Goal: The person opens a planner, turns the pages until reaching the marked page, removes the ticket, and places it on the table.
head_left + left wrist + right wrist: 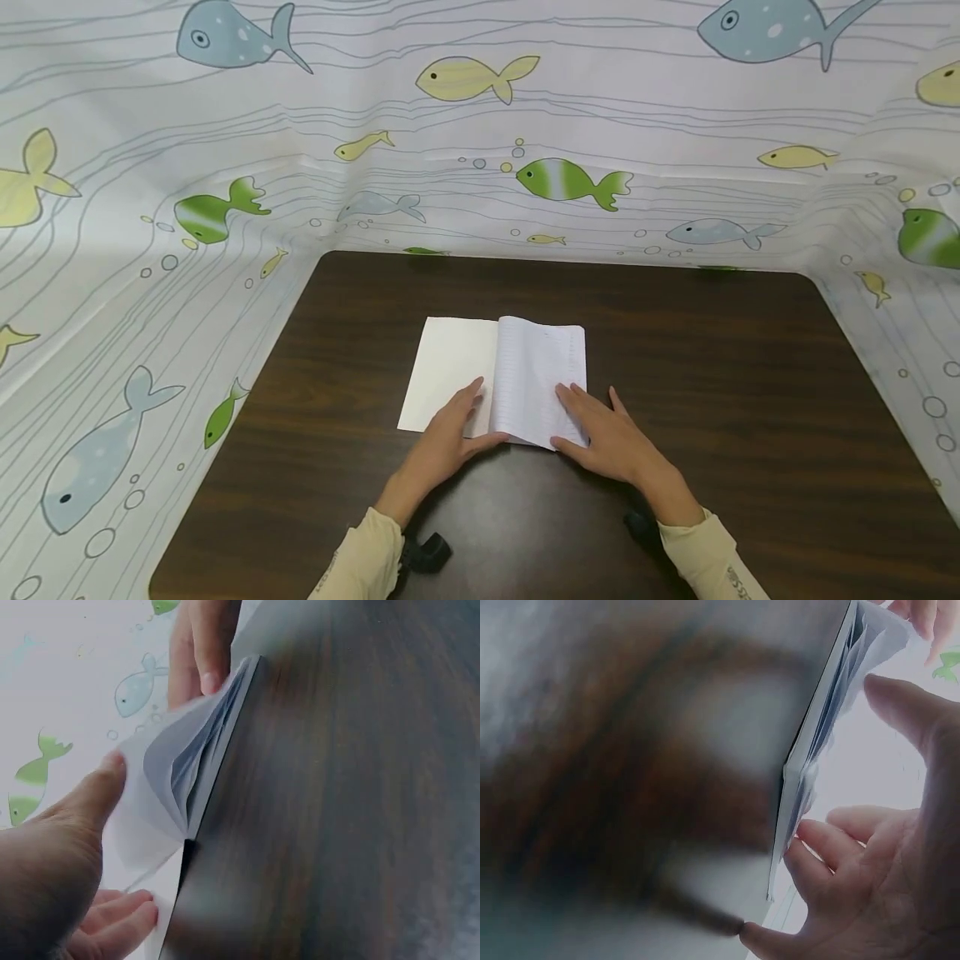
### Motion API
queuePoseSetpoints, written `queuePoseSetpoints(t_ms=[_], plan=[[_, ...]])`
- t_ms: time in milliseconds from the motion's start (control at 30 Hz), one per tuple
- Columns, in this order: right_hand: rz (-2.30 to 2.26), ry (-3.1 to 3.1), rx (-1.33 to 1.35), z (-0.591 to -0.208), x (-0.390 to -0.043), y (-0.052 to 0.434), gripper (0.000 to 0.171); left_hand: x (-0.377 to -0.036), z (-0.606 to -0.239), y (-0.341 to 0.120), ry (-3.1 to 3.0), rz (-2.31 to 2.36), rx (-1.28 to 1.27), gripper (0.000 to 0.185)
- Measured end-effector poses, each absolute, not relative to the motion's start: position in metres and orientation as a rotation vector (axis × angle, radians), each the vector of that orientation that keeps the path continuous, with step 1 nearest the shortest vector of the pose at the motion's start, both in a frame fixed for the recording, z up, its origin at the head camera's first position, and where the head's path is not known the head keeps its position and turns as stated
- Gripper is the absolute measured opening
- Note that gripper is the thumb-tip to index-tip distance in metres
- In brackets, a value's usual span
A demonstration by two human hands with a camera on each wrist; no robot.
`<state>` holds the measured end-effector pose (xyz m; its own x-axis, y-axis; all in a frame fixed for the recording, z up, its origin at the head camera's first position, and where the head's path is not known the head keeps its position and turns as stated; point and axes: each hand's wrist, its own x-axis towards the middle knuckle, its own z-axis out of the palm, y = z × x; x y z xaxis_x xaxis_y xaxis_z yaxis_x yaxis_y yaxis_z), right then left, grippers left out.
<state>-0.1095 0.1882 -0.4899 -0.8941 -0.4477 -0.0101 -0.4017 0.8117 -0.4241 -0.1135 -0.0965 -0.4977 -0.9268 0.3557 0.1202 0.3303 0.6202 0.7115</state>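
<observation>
An open notebook (536, 367) lies on the dark wooden table, its left side a blank cream page (455, 358) and its right side a lined white page that bulges near the spine. My left hand (442, 437) rests over the lower part of the cream page, fingers extended and thumb toward the spine at the bottom edge. On the lined page's lower right, my right hand (611, 433) touches the paper with spread fingers. From the left wrist view, several loose pages (176, 761) stand fanned up from the cover. The right wrist view shows the fingertips (799, 851) against the page edges.
The brown table (712, 358) extends on both sides of the notebook. A white sheet (600, 117) printed with fish hangs behind it and along its sides. A black strap piece (427, 553) sits by the left wrist.
</observation>
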Motion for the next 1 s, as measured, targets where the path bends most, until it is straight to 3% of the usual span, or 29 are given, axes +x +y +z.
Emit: queuePoseSetpoints(t_ms=[267, 500, 567, 800, 1000], plan=[[-0.647, 2.875, -0.663, -0.488, -0.111, 0.189, 0.092, -0.110, -0.501, -0.102, 3.146, 1.209, 0.646, 0.062], [-0.662, 2.874, -0.639, -0.489, -0.109, 0.191, 0.092, -0.114, -0.498, -0.108, 3.587, 0.646, 0.172, 0.109], [-0.652, 2.876, -0.630, -0.489, -0.109, 0.192, 0.092, -0.117, -0.497, -0.104, 3.578, 0.566, 0.251, 0.108], [-0.625, 2.896, -0.621, -0.487, -0.108, 0.192, 0.089, -0.122, -0.496, -0.073, 3.118, 0.808, 0.816, 0.068], [-0.558, 2.946, -0.614, -0.485, -0.107, 0.190, 0.088, -0.120, -0.508, -0.064, 2.928, 0.656, 0.861, 0.083]])
